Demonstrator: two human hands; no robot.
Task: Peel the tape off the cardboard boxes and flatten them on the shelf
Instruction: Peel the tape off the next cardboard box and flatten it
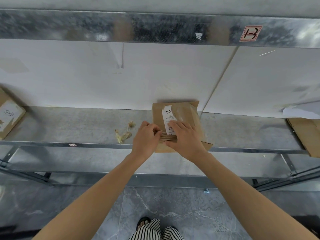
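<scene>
left hand (145,137) pinches tape strip (169,137) | right hand (185,137) flat, fingers straight, pressing cardboard box (192,115)

A small brown cardboard box (190,118) is lying flat at the front of the metal shelf (78,125), its near end hanging over the edge. A white barcode label (168,118) and glossy tape (183,115) are running across its top. Crumpled tape scraps (124,134) are lying just left of it. Another box (9,115) is sitting far left, and flattened cardboard (304,134) is lying far right.

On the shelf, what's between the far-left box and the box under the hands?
Head view: only crumpled tape scraps, nearer the handled box than the left box; otherwise bare shelf.
</scene>
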